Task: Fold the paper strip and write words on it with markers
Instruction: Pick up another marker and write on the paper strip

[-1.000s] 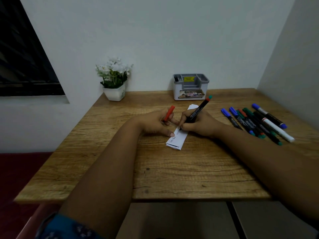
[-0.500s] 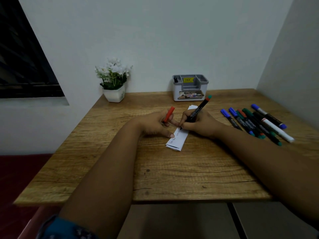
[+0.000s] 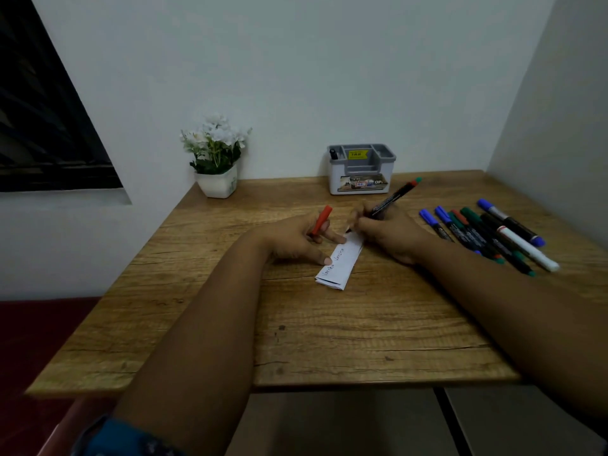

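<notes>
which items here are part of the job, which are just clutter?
In use: paper strip, black marker in right hand, red cap in left hand, spare markers.
Lying about: flower pot, grey organiser.

A wooden desk (image 3: 296, 340) stood in a corner of plain white walls (image 3: 329, 77), with a dark window (image 3: 42, 126) to the desk's left and a dark red floor (image 3: 29, 324) below it, under dim light.
</notes>
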